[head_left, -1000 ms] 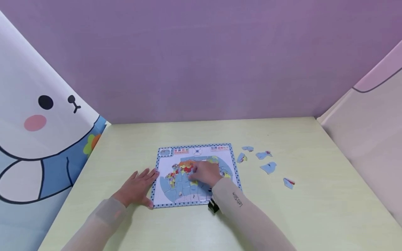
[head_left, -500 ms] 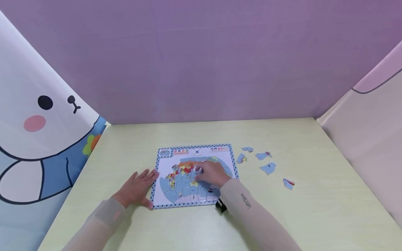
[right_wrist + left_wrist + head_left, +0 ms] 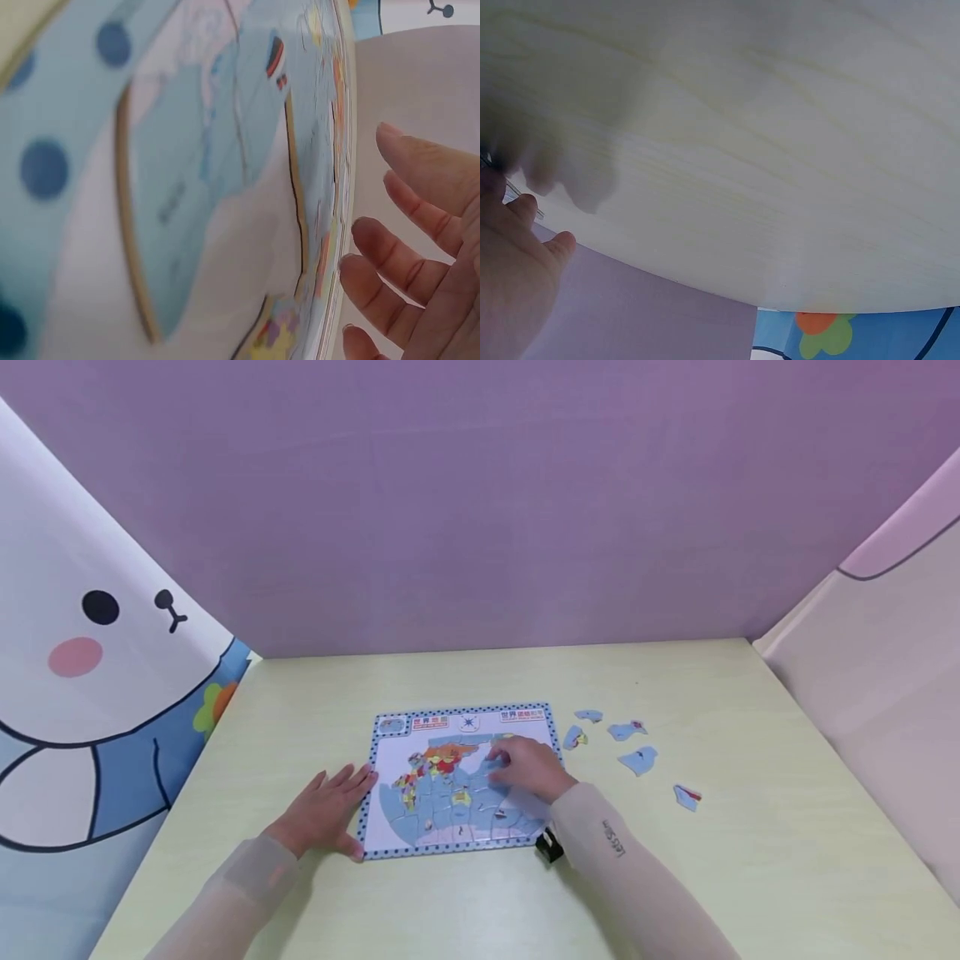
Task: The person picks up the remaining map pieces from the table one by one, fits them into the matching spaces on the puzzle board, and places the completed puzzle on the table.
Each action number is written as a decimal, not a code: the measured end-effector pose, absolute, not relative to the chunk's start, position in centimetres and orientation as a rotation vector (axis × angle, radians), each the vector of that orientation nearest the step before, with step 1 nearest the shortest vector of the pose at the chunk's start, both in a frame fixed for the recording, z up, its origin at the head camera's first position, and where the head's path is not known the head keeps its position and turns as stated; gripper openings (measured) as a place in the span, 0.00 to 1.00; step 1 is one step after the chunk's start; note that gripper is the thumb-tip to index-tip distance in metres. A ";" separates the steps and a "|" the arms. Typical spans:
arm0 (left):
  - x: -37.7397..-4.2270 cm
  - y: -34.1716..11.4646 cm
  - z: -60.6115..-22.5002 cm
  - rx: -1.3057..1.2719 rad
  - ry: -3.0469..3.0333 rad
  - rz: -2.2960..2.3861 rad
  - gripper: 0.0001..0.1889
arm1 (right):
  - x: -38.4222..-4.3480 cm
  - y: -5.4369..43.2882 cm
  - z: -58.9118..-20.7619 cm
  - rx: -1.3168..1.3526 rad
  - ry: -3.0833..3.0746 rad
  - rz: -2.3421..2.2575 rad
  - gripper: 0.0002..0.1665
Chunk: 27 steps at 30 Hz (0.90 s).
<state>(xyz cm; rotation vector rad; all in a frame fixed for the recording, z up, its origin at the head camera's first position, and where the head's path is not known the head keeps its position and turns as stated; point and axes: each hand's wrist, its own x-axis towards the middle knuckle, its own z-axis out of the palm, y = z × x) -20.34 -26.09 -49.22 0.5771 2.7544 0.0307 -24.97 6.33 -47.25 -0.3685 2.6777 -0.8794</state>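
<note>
A world map jigsaw board (image 3: 397,752) with a blue dotted border lies on the table, many of its pieces fitted. My left hand (image 3: 326,810) rests at the board's left edge, fingers spread over the border; in the left wrist view part of this hand (image 3: 517,262) shows at the lower left. Over the right part of the map is my right hand (image 3: 528,767), its fingers loosely bent. The right wrist view shows the right hand (image 3: 420,247) with thumb and fingers apart and nothing between them. Bare white gaps (image 3: 240,262) show in the map beneath.
Right of the board lie several loose puzzle pieces, among them a blue one (image 3: 638,761) and one with a red stripe (image 3: 687,797). A small black device (image 3: 549,846) sits at my right wrist. A purple backdrop (image 3: 480,510) rises behind the table.
My right hand has moved right across the map, uncovering its middle with the orange and red pieces. My left hand has stayed at the left edge.
</note>
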 end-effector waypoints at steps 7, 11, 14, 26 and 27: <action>-20.4 -26.2 -49.3 0.583 2.758 0.035 0.58 | -25.0 7.2 -47.3 -0.334 2.687 -0.914 0.16; -20.3 -26.1 -49.2 0.577 2.754 0.046 0.58 | -25.0 7.9 -47.4 -0.333 2.689 -0.956 0.15; -20.3 -26.1 -49.2 0.566 2.747 0.062 0.58 | -24.9 8.5 -47.4 -0.329 2.685 -0.974 0.14; -20.3 -26.0 -49.1 0.563 2.742 0.059 0.58 | -24.9 11.7 -48.0 -0.155 2.696 -1.006 0.15; -20.3 -26.0 -49.0 0.562 2.742 0.059 0.58 | -24.9 12.0 -48.0 -0.146 2.697 -1.011 0.15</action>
